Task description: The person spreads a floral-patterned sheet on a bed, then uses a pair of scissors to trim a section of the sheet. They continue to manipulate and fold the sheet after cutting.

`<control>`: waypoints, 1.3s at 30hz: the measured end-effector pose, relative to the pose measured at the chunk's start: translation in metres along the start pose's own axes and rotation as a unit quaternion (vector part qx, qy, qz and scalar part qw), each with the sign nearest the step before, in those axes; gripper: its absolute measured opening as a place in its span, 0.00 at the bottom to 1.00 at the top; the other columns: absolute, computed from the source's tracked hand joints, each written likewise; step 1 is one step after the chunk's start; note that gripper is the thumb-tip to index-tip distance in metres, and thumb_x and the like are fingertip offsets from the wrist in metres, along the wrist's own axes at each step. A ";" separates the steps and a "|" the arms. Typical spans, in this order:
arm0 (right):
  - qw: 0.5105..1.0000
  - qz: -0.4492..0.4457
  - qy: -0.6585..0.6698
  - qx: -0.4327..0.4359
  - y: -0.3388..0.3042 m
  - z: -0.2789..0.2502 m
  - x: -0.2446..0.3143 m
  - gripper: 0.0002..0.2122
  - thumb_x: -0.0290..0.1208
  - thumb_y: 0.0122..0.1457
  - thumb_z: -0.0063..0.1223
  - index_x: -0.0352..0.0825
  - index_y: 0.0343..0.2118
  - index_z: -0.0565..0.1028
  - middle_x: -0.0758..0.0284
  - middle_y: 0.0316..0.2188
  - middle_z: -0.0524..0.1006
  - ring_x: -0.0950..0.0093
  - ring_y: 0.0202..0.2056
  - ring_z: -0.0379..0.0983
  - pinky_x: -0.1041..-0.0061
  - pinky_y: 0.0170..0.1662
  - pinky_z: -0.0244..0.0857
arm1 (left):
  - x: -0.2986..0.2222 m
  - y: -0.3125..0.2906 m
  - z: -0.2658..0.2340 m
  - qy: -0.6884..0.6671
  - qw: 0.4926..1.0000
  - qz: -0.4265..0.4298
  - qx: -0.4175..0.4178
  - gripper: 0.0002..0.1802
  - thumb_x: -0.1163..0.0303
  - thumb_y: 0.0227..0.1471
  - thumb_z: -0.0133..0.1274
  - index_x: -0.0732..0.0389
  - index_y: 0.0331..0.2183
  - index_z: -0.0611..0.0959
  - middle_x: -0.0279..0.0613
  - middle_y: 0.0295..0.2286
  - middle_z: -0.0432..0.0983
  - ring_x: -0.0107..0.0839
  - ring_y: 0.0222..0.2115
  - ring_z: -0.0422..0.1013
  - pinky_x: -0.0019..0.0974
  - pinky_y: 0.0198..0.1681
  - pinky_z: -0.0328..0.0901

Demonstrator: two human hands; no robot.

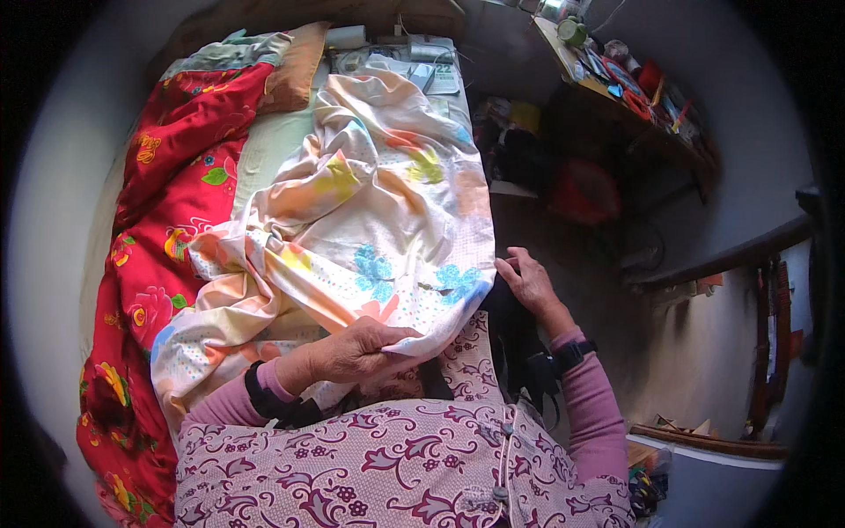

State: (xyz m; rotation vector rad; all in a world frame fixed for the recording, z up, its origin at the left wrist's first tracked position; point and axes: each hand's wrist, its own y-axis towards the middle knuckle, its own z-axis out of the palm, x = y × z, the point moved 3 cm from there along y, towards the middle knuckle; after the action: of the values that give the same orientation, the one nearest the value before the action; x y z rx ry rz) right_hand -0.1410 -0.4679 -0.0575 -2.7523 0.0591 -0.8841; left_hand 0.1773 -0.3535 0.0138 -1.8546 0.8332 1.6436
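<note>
A pale bed sheet printed with orange, yellow and blue flowers lies rumpled over the bed. Its near edge is pinched by my left hand, closed with the thumb along the hem. Just beyond the right border of the cloth, my right hand is raised with its fingers apart and nothing in them. Folds gather thickly toward the middle left of the sheet, while the part hanging at the right is smoother.
A red flowered quilt runs along the bed's left side, with an orange pillow at the head. Boxes and cables lie at the far end. A cluttered desk stands far right, a red stool below it.
</note>
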 end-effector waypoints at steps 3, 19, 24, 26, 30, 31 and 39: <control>0.995 0.006 0.053 0.081 0.023 0.028 0.002 0.33 0.50 0.60 0.58 0.27 0.59 0.65 0.52 0.48 0.78 0.60 0.48 0.77 0.67 0.53 0.67 | -0.002 0.009 -0.004 -0.024 0.998 -0.047 0.035 0.18 0.75 0.62 0.49 0.65 0.53 0.77 0.34 0.39 0.79 0.21 0.40 0.69 0.29 0.50 0.63; 0.999 -0.015 -0.008 -0.036 0.089 -0.115 -0.010 0.15 0.26 0.55 0.60 0.35 0.46 0.76 0.61 0.41 0.81 0.70 0.37 0.81 0.64 0.43 0.77 | 0.002 0.136 0.025 -0.280 0.933 -0.105 0.202 0.25 0.62 0.68 0.43 0.65 0.60 0.70 0.39 0.44 0.76 0.27 0.44 0.68 0.31 0.50 0.63; 0.989 0.114 0.080 -0.041 0.060 -0.059 -0.083 0.23 0.34 0.56 0.62 0.30 0.53 0.73 0.59 0.39 0.81 0.68 0.35 0.80 0.66 0.40 0.76 | 0.032 0.151 0.065 -0.261 0.914 -0.143 0.276 0.25 0.60 0.69 0.41 0.62 0.62 0.69 0.35 0.41 0.72 0.24 0.39 0.66 0.27 0.44 0.65; 0.981 0.166 0.099 -0.024 0.041 -0.048 -0.091 0.27 0.38 0.57 0.62 0.29 0.56 0.71 0.58 0.38 0.81 0.68 0.34 0.80 0.69 0.34 0.75 | 0.034 0.154 0.067 -0.172 0.952 -0.026 0.251 0.25 0.61 0.69 0.41 0.62 0.62 0.69 0.35 0.41 0.72 0.25 0.39 0.66 0.27 0.43 0.64; 0.953 0.263 0.138 0.052 0.003 -0.043 -0.086 0.32 0.46 0.57 0.63 0.27 0.58 0.68 0.57 0.37 0.80 0.71 0.33 0.80 0.76 0.26 0.73 | 0.046 0.153 0.077 -0.185 0.944 -0.059 0.265 0.25 0.61 0.69 0.41 0.61 0.62 0.68 0.46 0.47 0.75 0.35 0.46 0.70 0.33 0.53 0.63; 0.953 0.237 0.176 0.064 -0.003 -0.042 -0.082 0.33 0.48 0.57 0.63 0.25 0.56 0.69 0.57 0.36 0.80 0.74 0.32 0.79 0.79 0.25 0.72 | 0.048 0.154 0.080 -0.162 0.952 -0.031 0.259 0.25 0.60 0.68 0.41 0.61 0.62 0.69 0.51 0.48 0.75 0.40 0.48 0.71 0.36 0.55 0.63; 0.952 0.120 0.280 -0.013 -0.018 -0.014 -0.094 0.04 0.24 0.57 0.53 0.30 0.31 0.78 0.74 0.21 0.73 0.86 0.24 0.66 0.82 0.29 0.63 | 0.049 0.162 0.092 -0.074 0.947 -0.047 0.309 0.30 0.54 0.67 0.43 0.67 0.60 0.69 0.60 0.53 0.72 0.47 0.55 0.69 0.39 0.60 0.60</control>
State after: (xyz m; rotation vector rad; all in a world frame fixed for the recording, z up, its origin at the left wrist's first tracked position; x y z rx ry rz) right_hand -0.2265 -0.4423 -0.0956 -2.3546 0.4978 -1.5570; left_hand -0.0008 -0.4007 -0.0438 -1.2948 1.0295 1.2467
